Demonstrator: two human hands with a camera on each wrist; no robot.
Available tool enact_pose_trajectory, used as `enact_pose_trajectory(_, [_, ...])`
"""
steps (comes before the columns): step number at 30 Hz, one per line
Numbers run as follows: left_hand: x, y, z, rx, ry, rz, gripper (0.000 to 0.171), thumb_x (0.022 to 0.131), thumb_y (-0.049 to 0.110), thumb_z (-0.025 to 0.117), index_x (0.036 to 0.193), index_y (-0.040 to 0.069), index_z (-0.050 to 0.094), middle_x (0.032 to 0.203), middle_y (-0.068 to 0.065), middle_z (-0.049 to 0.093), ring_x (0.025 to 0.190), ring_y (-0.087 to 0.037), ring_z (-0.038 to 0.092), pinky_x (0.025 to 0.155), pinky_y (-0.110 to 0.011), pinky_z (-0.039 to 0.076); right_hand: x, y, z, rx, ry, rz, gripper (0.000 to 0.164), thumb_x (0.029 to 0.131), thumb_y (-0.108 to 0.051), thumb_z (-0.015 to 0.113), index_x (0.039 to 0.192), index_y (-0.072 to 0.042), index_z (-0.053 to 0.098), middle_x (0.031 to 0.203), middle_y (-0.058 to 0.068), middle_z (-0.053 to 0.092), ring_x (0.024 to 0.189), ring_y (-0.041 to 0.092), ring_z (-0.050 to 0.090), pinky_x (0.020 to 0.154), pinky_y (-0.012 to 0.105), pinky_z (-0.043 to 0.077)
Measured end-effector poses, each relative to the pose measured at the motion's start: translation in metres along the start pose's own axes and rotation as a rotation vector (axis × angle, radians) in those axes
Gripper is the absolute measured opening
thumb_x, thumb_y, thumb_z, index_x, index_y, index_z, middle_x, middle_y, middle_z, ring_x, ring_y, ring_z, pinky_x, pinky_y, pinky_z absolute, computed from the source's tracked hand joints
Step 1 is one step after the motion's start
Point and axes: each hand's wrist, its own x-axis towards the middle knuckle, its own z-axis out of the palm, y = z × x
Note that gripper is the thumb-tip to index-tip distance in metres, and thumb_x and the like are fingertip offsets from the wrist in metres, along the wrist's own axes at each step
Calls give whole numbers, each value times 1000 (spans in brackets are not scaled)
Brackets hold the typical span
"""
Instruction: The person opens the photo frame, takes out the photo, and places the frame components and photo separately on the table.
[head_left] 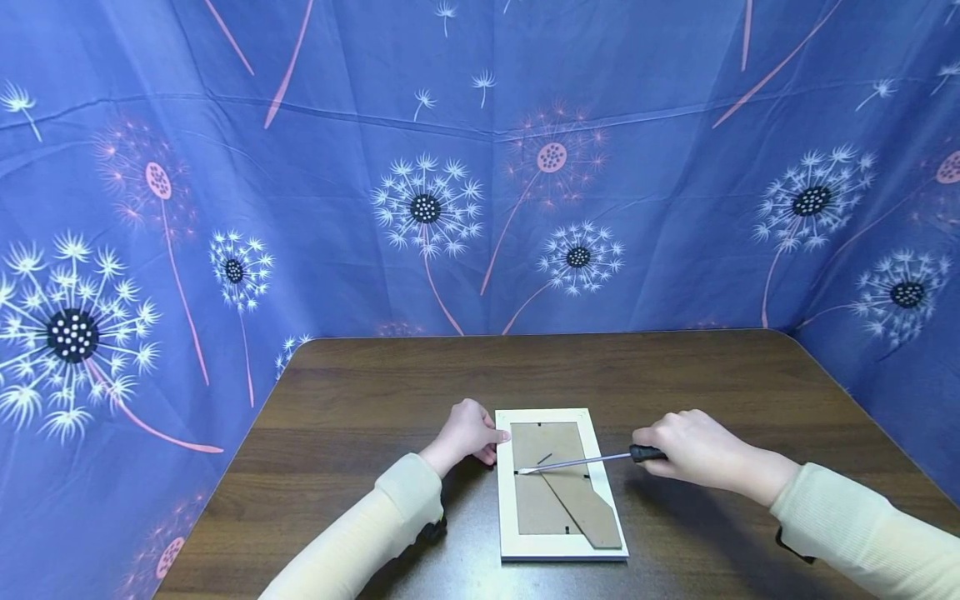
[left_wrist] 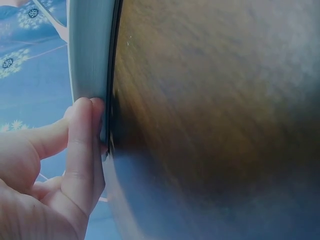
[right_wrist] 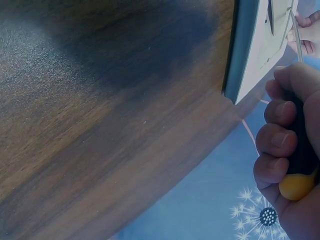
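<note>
A white picture frame (head_left: 506, 500) lies face down on the table, its brown backing board (head_left: 536, 508) and angled easel stand (head_left: 588, 508) facing up. Small black tabs sit along the edges of the backing. My left hand (head_left: 472, 431) pinches the frame's left side near the far corner, thumb on top. In the left wrist view the fingers (left_wrist: 80, 145) press against the frame's side. My right hand (head_left: 690, 446) grips a screwdriver (head_left: 577, 461) by its black handle with a yellow end (right_wrist: 297, 186). The screwdriver's flat tip is at the tab on the backing's left edge.
The brown wooden table (head_left: 360, 392) has rounded far corners. Behind it and at both sides hangs a blue cloth (head_left: 322, 208) printed with dandelions.
</note>
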Motion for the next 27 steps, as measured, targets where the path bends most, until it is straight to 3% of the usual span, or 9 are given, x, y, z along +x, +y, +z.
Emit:
enact_pose_trajectory(11, [-12, -4, 2, -19, -32, 9, 22, 85, 10, 70, 72, -5, 59, 57, -17, 64, 42, -20, 63, 43, -31, 56, -3, -1, 4, 12, -6, 4, 35, 67, -17, 73, 62, -26, 39, 53, -20, 26, 48, -2, 26, 37, 20, 23])
enact_pose_trajectory(19, [-32, -6, 0, -24, -91, 27, 21, 80, 8, 73, 68, -4, 62, 56, -15, 64, 44, -20, 64, 45, -32, 57, -4, -1, 3, 34, -26, 12, 34, 68, -16, 73, 62, -26, 41, 54, -20, 26, 49, -3, 25, 39, 18, 23])
enact_pose_trajectory(27, [-45, -8, 5, -26, -86, 67, 17, 78, 2, 73, 83, -7, 59, 59, -14, 65, 44, -21, 64, 43, -31, 56, -4, -2, 3, 57, -52, 25, 32, 70, -15, 72, 64, -25, 43, 54, -20, 28, 49, -2, 26, 39, 18, 25])
